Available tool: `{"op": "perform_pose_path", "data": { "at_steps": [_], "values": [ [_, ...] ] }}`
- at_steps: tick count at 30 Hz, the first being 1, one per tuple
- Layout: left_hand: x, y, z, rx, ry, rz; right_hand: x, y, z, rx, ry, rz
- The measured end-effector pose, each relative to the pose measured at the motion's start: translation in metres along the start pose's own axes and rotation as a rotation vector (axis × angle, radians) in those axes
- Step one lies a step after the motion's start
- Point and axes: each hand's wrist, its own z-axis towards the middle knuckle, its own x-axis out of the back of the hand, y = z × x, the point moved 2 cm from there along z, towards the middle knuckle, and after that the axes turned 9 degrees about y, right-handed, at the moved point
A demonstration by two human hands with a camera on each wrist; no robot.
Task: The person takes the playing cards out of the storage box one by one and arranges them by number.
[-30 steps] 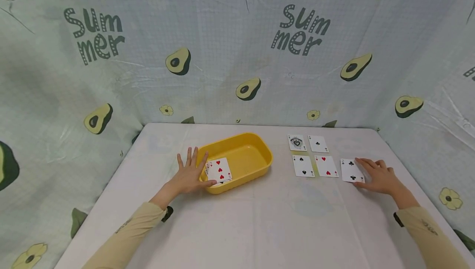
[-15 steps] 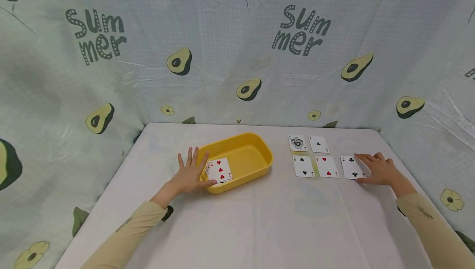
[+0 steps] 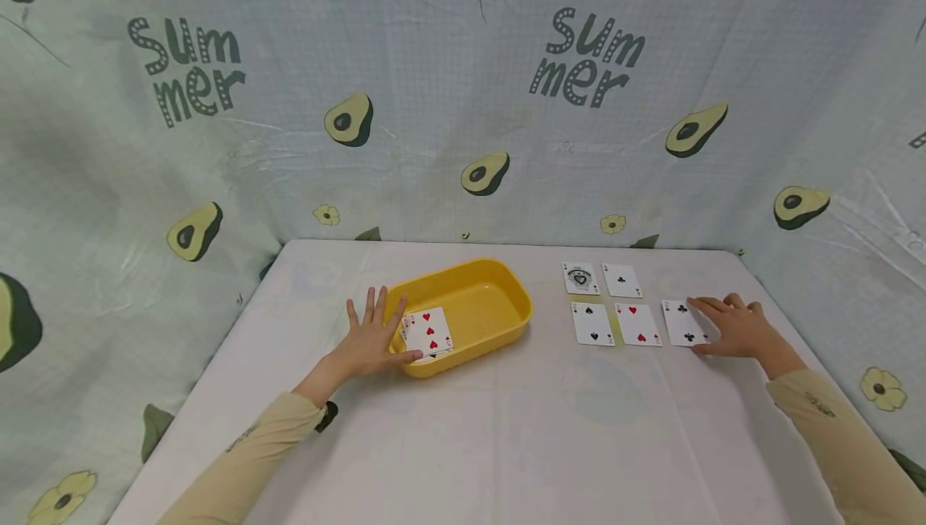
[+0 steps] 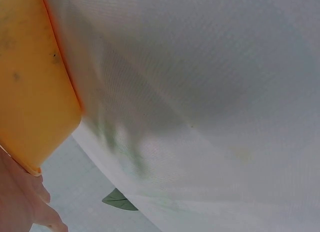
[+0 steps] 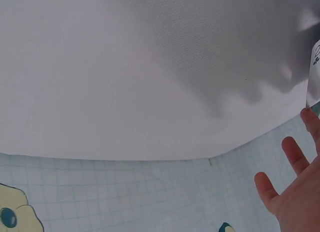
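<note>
2 of clubs (image 3: 680, 324) pinched at row end, right of tray (image 3: 483, 308)

Right grip: 2 of clubs is pinched by the right hand (image 3: 743, 334), thumb at the near edge, finger at the far edge. Card is located right of the tray, farthest from it in the near row, just beside 2 of hearts (image 3: 637, 326); 2 of spades (image 3: 592, 324) is nearer the tray. Whether it lies fully flat cannot be told. Far row, also right of the tray: emblem card (image 3: 579, 278), ace of clubs (image 3: 622, 284). Left grip: fingers spread, left hand (image 3: 366, 346) rested at the tray's left end, beside 3 of hearts (image 3: 428, 331) inside.

Step, as judged: 2 of clubs being aligned with its row. Next move seems to call for edges squared, then gentle release, 2 of hearts left undisturbed.
</note>
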Motion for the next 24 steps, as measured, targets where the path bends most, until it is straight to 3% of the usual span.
{"op": "perform_pose_path", "data": {
  "at_steps": [24],
  "values": [
    [0.0015, -0.0006, -0.0004, 0.003, 0.004, 0.001, 0.0041, 0.0016, 0.002, 0.0, -0.046, -0.005]
  ]
}}
